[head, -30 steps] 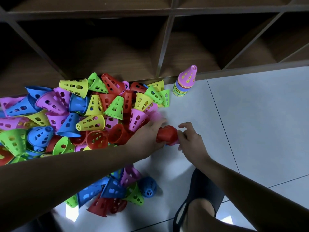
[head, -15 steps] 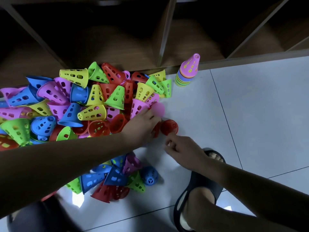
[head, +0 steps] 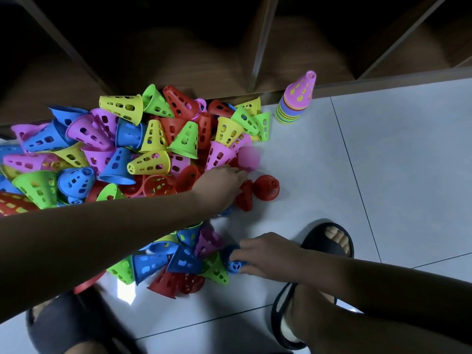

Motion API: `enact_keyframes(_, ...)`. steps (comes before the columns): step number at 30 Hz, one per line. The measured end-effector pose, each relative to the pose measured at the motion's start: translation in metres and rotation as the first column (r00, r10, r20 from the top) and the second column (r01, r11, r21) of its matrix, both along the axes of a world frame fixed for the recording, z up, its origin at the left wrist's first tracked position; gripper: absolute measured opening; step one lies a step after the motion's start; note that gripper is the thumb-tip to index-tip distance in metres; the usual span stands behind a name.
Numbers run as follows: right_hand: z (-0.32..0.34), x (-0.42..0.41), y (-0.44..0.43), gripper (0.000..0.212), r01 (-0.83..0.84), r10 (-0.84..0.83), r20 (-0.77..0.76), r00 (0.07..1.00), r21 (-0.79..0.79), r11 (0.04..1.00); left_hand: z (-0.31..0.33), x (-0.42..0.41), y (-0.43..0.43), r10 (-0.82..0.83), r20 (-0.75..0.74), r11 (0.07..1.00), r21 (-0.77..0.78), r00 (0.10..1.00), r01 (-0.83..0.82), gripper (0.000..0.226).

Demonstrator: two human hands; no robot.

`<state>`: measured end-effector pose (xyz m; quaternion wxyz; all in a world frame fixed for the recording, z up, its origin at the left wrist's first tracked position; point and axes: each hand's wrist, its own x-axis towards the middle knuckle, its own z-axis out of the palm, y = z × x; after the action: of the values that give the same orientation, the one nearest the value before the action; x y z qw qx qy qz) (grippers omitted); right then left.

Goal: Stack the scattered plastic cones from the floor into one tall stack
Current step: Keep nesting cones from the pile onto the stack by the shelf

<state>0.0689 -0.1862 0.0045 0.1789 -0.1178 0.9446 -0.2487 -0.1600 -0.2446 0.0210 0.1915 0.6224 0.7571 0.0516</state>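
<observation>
A big heap of perforated plastic cones (head: 153, 159) in red, blue, green, yellow and pink lies on the floor at the left. A short upright stack (head: 296, 103) topped by a pink cone stands by the shelf base. My left hand (head: 224, 182) reaches over the heap's right edge, and its fingertips pinch a blurred pink cone (head: 247, 155). Two red cones (head: 267, 187) lie beside that hand. My right hand (head: 268, 254) grips a blue cone (head: 235, 263) at the edge of a smaller cluster (head: 184, 264) near my feet.
A dark wooden shelf unit (head: 255, 47) runs along the far side. Pale tiled floor (head: 370, 175) stretches to the right. My feet in black sandals (head: 329, 241) stand at the bottom, one on each side of the small cluster.
My right hand let go of the red cone, drew back toward me and took hold of the blue cone. The red cones now lie on the floor. The left hand stayed at the heap's edge.
</observation>
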Motion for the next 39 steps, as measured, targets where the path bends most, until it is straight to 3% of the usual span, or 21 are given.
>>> enact_keyframes(7, -0.003, 0.002, 0.001, 0.024, 0.004, 0.008, -0.100, 0.995, 0.125, 0.992, 0.001, 0.000, -0.003, 0.058, 0.041, 0.995, -0.079, 0.997, -0.055, 0.022)
enact_keyframes(15, -0.011, 0.002, -0.002, 0.026, 0.027, -0.010, -0.139, 0.990, 0.125, 0.992, 0.000, -0.005, -0.002, 0.155, 0.190, 0.988, -0.023, 0.970, -0.154, 0.017)
enact_keyframes(20, -0.001, -0.004, 0.013, 0.029, 0.245, -0.246, -0.081, 0.966, -0.026, 0.969, 0.011, -0.007, 0.002, 0.286, 0.304, 0.951, 0.028, 0.909, -0.309, 0.012)
enact_keyframes(24, 0.037, -0.006, 0.029, 0.032, 0.500, -0.506, 0.001, 0.863, -0.154, 0.852, 0.019, -0.010, 0.009, 0.386, 0.386, 0.901, 0.036, 0.838, -0.432, 0.015)
enact_keyframes(33, 0.110, -0.001, 0.064, 0.032, 0.749, -0.828, -0.214, 0.518, -0.355, 0.560, 0.017, -0.001, 0.018, 0.486, 0.577, 0.834, -0.083, 0.656, -0.545, 0.016)
enact_keyframes(36, 0.120, 0.000, 0.072, 0.027, 0.753, -0.841, -0.292, 0.456, -0.377, 0.539, 0.015, 0.003, 0.021, 0.512, 0.605, 0.819, -0.130, 0.610, -0.558, 0.015)
enact_keyframes(39, 0.112, 0.000, 0.083, 0.028, 0.788, -0.815, -0.347, 0.464, -0.259, 0.559, 0.014, 0.007, 0.025, 0.539, 0.618, 0.806, -0.183, 0.572, -0.562, 0.016)
